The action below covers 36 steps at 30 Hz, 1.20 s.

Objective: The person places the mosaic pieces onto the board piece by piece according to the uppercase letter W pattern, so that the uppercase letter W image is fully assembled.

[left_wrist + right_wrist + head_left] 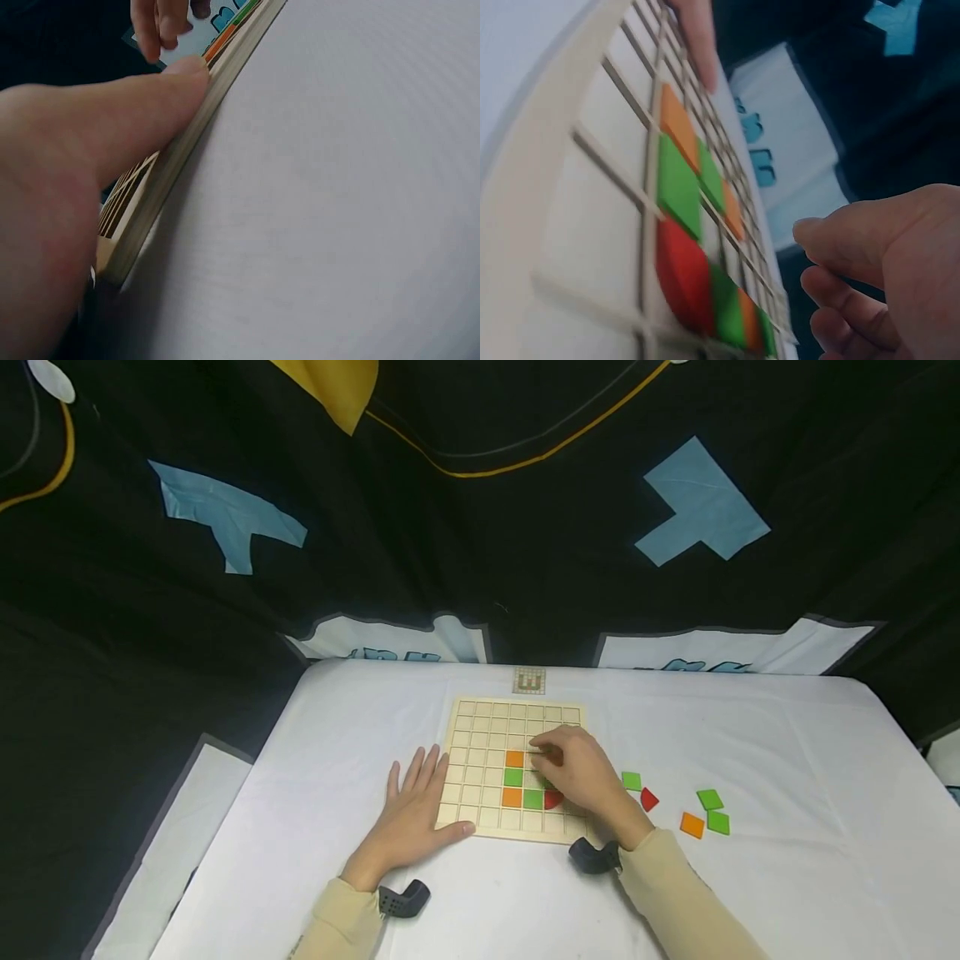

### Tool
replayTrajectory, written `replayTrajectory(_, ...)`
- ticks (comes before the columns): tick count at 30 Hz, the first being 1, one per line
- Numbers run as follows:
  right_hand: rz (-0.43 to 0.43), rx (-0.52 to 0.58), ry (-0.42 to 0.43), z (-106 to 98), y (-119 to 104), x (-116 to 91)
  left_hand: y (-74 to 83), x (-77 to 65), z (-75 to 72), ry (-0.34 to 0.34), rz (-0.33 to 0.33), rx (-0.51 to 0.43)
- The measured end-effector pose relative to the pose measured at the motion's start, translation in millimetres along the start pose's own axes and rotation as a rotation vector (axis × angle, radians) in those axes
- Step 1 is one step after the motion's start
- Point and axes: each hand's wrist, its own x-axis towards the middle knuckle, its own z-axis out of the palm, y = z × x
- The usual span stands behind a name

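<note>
A light wooden grid board [480, 724] lies on the table. My left hand [412, 814] is spread flat at the board's left side, its thumb resting on the near edge. Over the board's right part hovers my right hand [577, 768], thumb and fingers loosely bent and nothing visible between them. Set in the grid are orange squares [512, 797], green squares [533, 799] and a red rounded piece [552, 799]. In the right wrist view, a green tile [726, 300], an orange tile [748, 319] and another green one line up beyond the red piece [682, 277]; my right hand mostly hides these from above.
Right of the board lie a loose green square [632, 781] and a red piece [648, 799]. Farther right sit two more green squares [708, 799] and an orange square [692, 825]. A small patterned card [529, 680] lies behind the board. Black cloth [450, 552] hangs behind the table.
</note>
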Motion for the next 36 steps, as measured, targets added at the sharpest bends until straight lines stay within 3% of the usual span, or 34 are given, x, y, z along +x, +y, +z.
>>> replayTrajectory(18,0.120,-0.022,0.075,-66,39,-44,0.1,-2.0,-2.0,0.006,-0.008,-0.007)
replayTrajectory(36,0.142,-0.024,0.106,-72,71,-74,2.9,0.3,-1.5,0.015,-0.004,-0.011)
